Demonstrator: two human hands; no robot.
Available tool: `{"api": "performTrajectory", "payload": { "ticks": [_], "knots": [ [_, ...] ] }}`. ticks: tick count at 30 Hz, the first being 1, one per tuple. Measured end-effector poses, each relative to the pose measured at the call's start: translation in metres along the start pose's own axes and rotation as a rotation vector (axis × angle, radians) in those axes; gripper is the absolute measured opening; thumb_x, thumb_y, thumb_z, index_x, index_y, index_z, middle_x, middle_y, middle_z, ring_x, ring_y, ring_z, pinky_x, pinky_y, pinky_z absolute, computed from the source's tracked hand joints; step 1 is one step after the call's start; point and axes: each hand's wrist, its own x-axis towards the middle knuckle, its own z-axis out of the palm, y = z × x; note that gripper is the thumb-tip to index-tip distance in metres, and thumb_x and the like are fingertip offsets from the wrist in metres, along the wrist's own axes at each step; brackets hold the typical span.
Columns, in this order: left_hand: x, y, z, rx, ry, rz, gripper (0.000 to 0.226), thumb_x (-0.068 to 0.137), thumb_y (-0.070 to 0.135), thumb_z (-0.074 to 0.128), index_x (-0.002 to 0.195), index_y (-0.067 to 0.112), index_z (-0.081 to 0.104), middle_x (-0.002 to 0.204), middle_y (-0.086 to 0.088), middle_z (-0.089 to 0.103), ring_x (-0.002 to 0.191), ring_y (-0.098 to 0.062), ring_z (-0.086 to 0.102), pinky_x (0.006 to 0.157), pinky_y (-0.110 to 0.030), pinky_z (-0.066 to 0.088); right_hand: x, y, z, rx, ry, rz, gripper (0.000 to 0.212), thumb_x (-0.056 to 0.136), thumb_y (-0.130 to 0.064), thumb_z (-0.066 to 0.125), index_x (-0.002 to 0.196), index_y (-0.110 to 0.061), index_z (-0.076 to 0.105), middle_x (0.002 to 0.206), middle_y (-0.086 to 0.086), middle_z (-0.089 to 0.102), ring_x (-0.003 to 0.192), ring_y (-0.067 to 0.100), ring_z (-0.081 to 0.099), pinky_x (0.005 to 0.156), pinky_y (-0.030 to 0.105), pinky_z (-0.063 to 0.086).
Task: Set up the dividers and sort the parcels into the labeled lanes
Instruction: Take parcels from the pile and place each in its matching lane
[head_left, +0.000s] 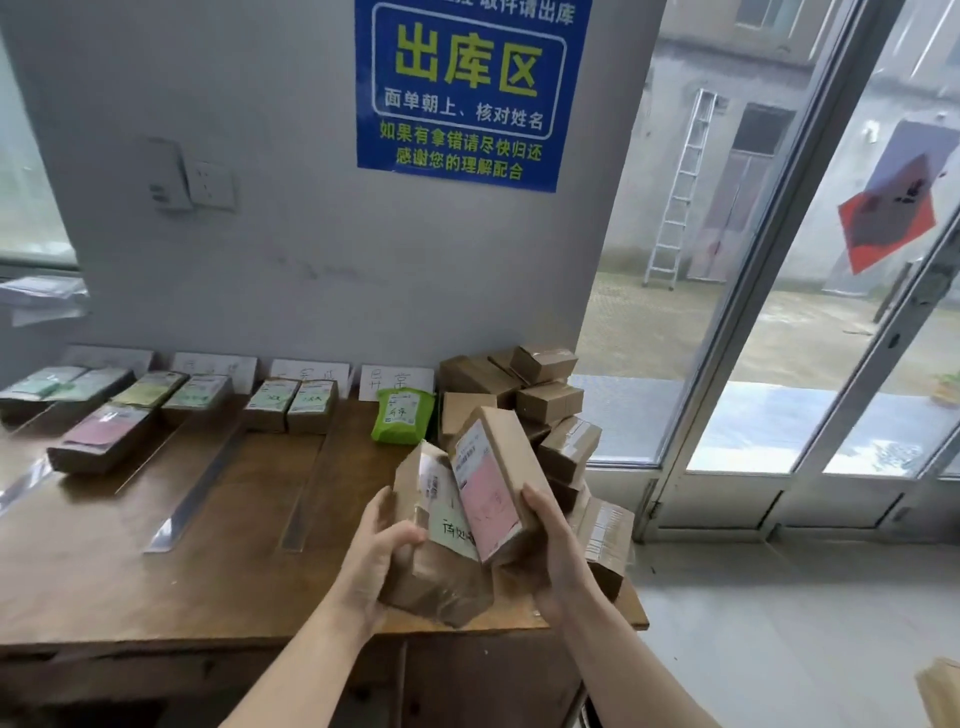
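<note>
My left hand (375, 558) grips a brown parcel with a green handwritten label (431, 566) near the table's front right. My right hand (553, 545) holds a second brown box with a pink label (491, 478), tilted against the first. Several metal divider strips (200, 488) lie on the wooden table (156, 582), forming lanes. White paper lane labels (397, 378) stand along the wall. Sorted parcels lie in the lanes: a pink-labeled one (101, 434) at the left, green-labeled ones (291, 402) in the middle, and a green bag (402, 414) in the right lane.
A pile of unsorted brown boxes (545, 410) sits at the table's right end, next to glass doors (779, 312). A blue sign (467, 88) hangs on the wall above. Another brown box (940, 691) shows at the lower right on the floor side.
</note>
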Motion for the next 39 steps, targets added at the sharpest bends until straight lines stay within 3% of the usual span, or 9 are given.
{"api": "performTrajectory", "payload": {
  "ticks": [6,12,17,22,26,28,31,35,39],
  "knots": [
    [-0.009,0.012,-0.037,-0.097,0.120,0.140,0.081,0.062,0.014,0.065,0.139,0.027,0.044,0.113,-0.016,0.070,0.096,-0.033,0.072,0.072,-0.043,0.057,0.009,0.012,0.031,0.141,-0.011,0.035,0.046,0.076,-0.047,0.064,0.111,-0.018,0.067,0.111,0.019,0.071,0.111,0.037,0.062,0.103,0.054,0.046],
    [-0.010,0.037,-0.081,-0.002,0.143,0.210,0.080,0.062,0.017,0.065,0.138,0.030,0.043,0.115,-0.013,0.067,0.095,-0.027,0.072,0.071,-0.039,0.058,0.022,0.024,0.071,0.014,0.019,-0.009,0.042,0.088,-0.043,0.059,0.119,-0.016,0.064,0.101,0.016,0.071,0.099,0.029,0.062,0.085,0.040,0.048],
    [-0.005,0.057,-0.119,0.039,0.171,0.242,0.083,0.062,0.020,0.068,0.139,0.032,0.041,0.123,-0.009,0.064,0.103,-0.025,0.069,0.078,-0.039,0.057,0.035,0.037,0.122,-0.126,0.077,-0.105,0.069,0.067,-0.065,0.071,0.126,-0.031,0.060,0.111,0.010,0.071,0.108,0.028,0.065,0.084,0.040,0.054],
    [0.004,0.077,-0.152,0.125,0.153,0.250,0.086,0.059,0.024,0.071,0.138,0.037,0.040,0.125,-0.001,0.061,0.111,-0.018,0.063,0.074,-0.024,0.055,0.046,0.046,0.164,-0.265,0.074,-0.215,0.105,0.042,-0.077,0.076,0.130,-0.026,0.051,0.116,0.003,0.068,0.104,0.020,0.068,0.088,0.046,0.058],
    [0.012,0.089,-0.186,0.148,0.162,0.259,0.087,0.057,0.023,0.072,0.137,0.038,0.040,0.126,-0.004,0.059,0.109,-0.021,0.064,0.072,-0.027,0.056,0.057,0.050,0.192,-0.349,0.085,-0.180,0.077,0.056,-0.061,0.072,0.120,-0.024,0.053,0.108,0.004,0.069,0.099,0.021,0.069,0.078,0.037,0.060],
    [0.014,0.096,-0.200,0.128,0.182,0.243,0.087,0.058,0.023,0.069,0.139,0.030,0.039,0.123,-0.007,0.060,0.099,-0.022,0.065,0.067,-0.026,0.055,0.063,0.057,0.207,-0.355,0.113,-0.161,0.059,0.070,-0.050,0.065,0.120,-0.021,0.055,0.102,0.006,0.071,0.099,0.023,0.068,0.087,0.044,0.058],
    [0.014,0.105,-0.220,0.069,0.239,0.201,0.086,0.056,0.020,0.064,0.138,0.016,0.037,0.108,-0.014,0.059,0.070,-0.019,0.058,0.044,-0.017,0.045,0.070,0.069,0.228,-0.397,0.136,-0.136,0.068,0.070,-0.056,0.055,0.127,-0.018,0.057,0.104,0.007,0.072,0.106,0.025,0.065,0.101,0.052,0.048],
    [0.022,0.111,-0.256,0.008,0.291,0.138,0.086,0.054,0.020,0.068,0.134,0.014,0.038,0.097,-0.013,0.065,0.078,-0.023,0.065,0.055,-0.025,0.051,0.077,0.080,0.253,-0.440,0.089,-0.112,0.065,0.082,-0.057,0.059,0.132,-0.017,0.054,0.110,0.005,0.071,0.109,0.022,0.063,0.100,0.044,0.048],
    [0.031,0.122,-0.289,-0.075,0.307,0.104,0.091,0.049,0.019,0.075,0.133,0.016,0.041,0.105,-0.018,0.073,0.101,-0.038,0.068,0.093,-0.054,0.052,0.092,0.084,0.275,-0.431,0.063,-0.128,0.044,0.093,-0.036,0.064,0.133,-0.022,0.049,0.108,0.004,0.070,0.103,0.018,0.066,0.088,0.036,0.054]
  ]
}}
